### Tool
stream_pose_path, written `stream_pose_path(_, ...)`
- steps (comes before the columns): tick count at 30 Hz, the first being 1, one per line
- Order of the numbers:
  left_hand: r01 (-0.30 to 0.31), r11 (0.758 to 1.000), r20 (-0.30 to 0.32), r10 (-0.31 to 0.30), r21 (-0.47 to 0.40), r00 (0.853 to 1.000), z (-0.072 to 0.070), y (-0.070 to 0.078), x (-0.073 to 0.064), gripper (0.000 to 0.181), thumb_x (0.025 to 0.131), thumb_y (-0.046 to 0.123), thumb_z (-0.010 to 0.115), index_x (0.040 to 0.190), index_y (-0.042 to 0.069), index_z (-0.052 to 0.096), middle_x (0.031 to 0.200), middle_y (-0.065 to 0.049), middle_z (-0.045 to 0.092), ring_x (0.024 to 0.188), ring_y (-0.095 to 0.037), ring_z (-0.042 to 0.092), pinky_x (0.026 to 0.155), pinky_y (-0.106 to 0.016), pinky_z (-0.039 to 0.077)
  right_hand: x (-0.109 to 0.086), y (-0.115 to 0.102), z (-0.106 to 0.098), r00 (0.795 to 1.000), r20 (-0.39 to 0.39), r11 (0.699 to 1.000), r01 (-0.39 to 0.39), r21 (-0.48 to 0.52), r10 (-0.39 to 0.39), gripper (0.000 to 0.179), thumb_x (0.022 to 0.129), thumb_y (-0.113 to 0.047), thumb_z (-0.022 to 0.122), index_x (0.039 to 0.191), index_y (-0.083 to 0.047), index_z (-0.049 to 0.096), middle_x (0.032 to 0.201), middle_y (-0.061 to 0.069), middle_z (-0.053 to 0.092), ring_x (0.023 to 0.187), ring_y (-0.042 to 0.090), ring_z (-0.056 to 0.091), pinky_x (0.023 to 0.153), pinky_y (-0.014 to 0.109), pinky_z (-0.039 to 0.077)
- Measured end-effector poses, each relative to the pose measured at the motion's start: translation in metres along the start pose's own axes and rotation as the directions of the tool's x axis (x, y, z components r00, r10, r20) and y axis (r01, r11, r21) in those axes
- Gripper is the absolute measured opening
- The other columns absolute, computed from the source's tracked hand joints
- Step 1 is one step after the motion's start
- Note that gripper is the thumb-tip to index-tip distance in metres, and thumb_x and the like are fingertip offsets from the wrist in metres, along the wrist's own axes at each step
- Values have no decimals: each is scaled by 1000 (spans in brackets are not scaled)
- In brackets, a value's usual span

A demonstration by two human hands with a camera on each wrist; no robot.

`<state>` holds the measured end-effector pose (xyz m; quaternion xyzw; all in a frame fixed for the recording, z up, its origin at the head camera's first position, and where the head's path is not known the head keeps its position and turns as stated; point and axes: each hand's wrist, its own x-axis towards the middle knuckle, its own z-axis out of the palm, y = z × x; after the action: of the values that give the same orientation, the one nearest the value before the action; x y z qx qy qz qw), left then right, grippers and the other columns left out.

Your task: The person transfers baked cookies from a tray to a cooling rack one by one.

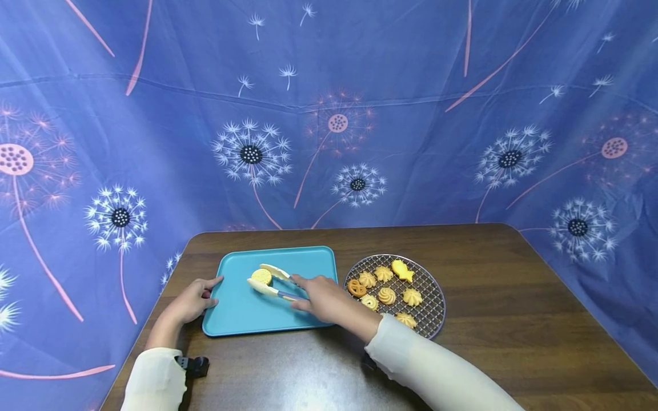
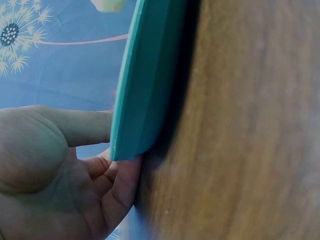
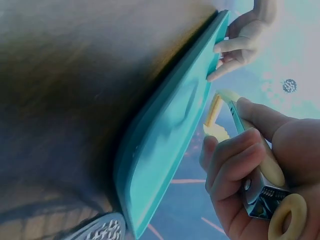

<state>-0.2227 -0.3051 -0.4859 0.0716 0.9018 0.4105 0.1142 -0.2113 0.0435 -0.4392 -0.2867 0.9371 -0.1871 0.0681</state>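
Note:
My left hand (image 1: 190, 299) pinches the left edge of a blue tray (image 1: 241, 317). In the left wrist view the thumb lies over the tray's rim and the curled fingers reach beneath it. My right hand (image 1: 326, 299) grips a pair of tongs (image 3: 271, 167) with cream tips, its fingers wrapped round the handles. Between the tips is a round yellow cookie (image 1: 261, 277). The right wrist view shows this cookie edge-on, lifted over the tray.
Right of the tray stands a round wire rack (image 1: 433, 311) bearing several cookies, among them a pretzel-shaped one (image 1: 357, 287) and a fish-shaped one (image 1: 402, 270). Both rest on a brown wooden table (image 1: 504, 319). A blue dandelion-print cloth (image 1: 421, 148) hangs behind.

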Motion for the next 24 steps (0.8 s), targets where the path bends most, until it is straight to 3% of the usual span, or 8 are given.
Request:
stream_pose_path(7, -2, 1000, 9, 2, -18, 1000, -1, -1, 0, 64, 94, -12, 61, 152, -15, 33, 75, -6, 46, 58, -16, 44, 53, -28, 43, -19, 8, -2, 1000, -19, 1000, 26, 5, -25, 67, 99, -39, 68, 157, -13, 46, 131, 14, 69, 114, 30, 68, 89, 44, 56)
stream_pose_path(10, 0, 1000, 15, 0, -14, 1000, 0, -2, 1, 65, 94, -12, 61, 153, -14, 33, 73, -4, 41, 57, -15, 42, 53, -28, 42, -29, 12, -3, 999, -26, 999, 48, 16, -48, 67, 99, -37, 69, 157, -11, 46, 125, 15, 71, 108, 26, 69, 87, 42, 56)
stream_pose_path(13, 0, 1000, 18, 0, -11, 1000, 0, -2, 2, 65, 95, -12, 60, 153, -13, 33, 72, -3, 39, 57, -14, 41, 53, -28, 41, -38, 16, -3, 998, -38, 998, 60, 26, -59, 68, 98, -36, 70, 156, -11, 46, 105, 12, 74, 93, 21, 68, 80, 39, 55)
stream_pose_path(17, -18, 1000, 10, 19, -3, 1000, 0, -3, 3, 64, 94, -12, 61, 152, -15, 34, 74, -3, 38, 60, -15, 39, 54, -27, 39, -52, 24, -3, 996, -60, 996, 70, 46, -67, 67, 98, -35, 70, 156, -10, 48, 75, -2, 61, 72, 12, 57, 68, 32, 49)
stream_pose_path(19, -36, 999, 8, 36, 5, 999, 0, -3, 3, 64, 94, -12, 62, 151, -16, 34, 74, -3, 37, 62, -15, 37, 55, -27, 38, -59, 27, -5, 995, -72, 996, 67, 59, -63, 67, 98, -36, 71, 155, -10, 49, 71, -6, 53, 67, 9, 51, 63, 29, 46)
stream_pose_path(24, -44, 999, 2, 44, 3, 999, -1, -5, 3, 63, 93, -12, 62, 151, -16, 35, 73, -2, 37, 63, -15, 37, 55, -27, 37, -78, 36, -6, 993, -117, 996, 44, 79, -35, 66, 96, -34, 73, 153, -9, 51, 73, -9, 51, 64, 6, 47, 58, 26, 43)
